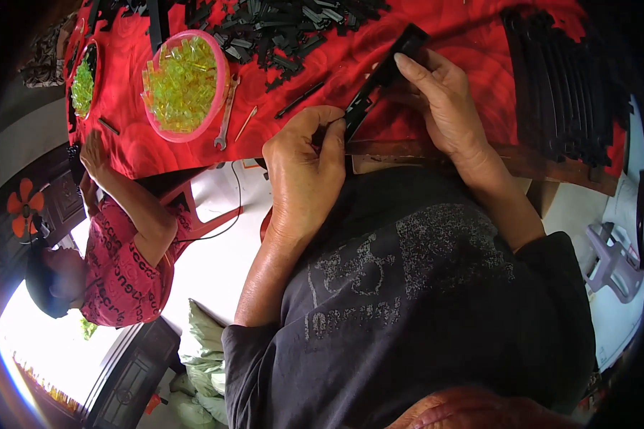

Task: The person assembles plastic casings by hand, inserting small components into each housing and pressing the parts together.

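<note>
A long, narrow black plastic part (pixel 383 74) with a slotted lower end slants over the near edge of the red-covered table. My left hand (pixel 300 168) is closed at its lower end, with thumb and forefinger pinched there. Whether a smaller piece sits between those fingertips I cannot make out. My right hand (pixel 447 107) grips the upper part, thumb on top and the other fingers mostly hidden behind. Left of the part, a thin black pen-like tool (pixel 299 100) lies on the cloth.
A pink basin (pixel 222 86) of yellow-green translucent pieces stands left, beside a wrench (pixel 227 113) and a thin stick (pixel 246 123). Loose black pieces (pixel 279 32) are heaped behind. Long black parts (pixel 562 86) are stacked right. A co-worker (pixel 132 250) in a red shirt sits left, near another basin (pixel 83 89).
</note>
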### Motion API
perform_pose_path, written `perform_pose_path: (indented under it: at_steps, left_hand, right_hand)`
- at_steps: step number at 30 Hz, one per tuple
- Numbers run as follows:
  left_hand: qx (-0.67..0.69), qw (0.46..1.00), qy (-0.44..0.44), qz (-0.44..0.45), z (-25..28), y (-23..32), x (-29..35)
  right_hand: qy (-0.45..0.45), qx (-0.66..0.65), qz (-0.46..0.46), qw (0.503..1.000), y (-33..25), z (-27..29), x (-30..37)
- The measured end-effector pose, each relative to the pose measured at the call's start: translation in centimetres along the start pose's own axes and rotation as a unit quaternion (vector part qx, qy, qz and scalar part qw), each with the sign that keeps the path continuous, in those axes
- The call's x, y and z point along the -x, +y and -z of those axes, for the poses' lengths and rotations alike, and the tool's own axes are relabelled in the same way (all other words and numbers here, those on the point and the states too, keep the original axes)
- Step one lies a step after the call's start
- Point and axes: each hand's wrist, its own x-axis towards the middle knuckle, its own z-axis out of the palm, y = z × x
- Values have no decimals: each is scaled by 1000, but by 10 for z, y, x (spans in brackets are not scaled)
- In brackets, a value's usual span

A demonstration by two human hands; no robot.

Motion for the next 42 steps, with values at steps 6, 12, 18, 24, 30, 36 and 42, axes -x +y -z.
perform_pose_path:
  at_steps: [6, 12, 18, 24, 30, 36, 42]
  left_hand:
    - [-58, 996, -3, -62, -2, -4, 8]
    - [-73, 989, 3, -126, -3, -4, 11]
    - [-79, 987, 3, -138, -1, -11, 17]
    - [-62, 988, -14, -140, -4, -11, 18]
    - [-45, 991, -33, -120, -1, -11, 21]
    - [-30, 994, -53, -96, 1, -10, 23]
    - [-27, 995, -65, -73, 3, -4, 28]
  right_hand:
    - [50, -12, -11, 999, -5, 0, 19]
    - [70, 0, -53, 996, -13, 2, 32]
    - [39, 32, -90, 995, -30, 9, 41]
    - [-6, 90, -132, 987, -42, 36, 44]
    - [-127, 333, -119, 927, -57, 42, 35]
    - [-189, 402, -221, 868, -71, 18, 32]
    - [-237, 385, -252, 856, -64, 16, 35]
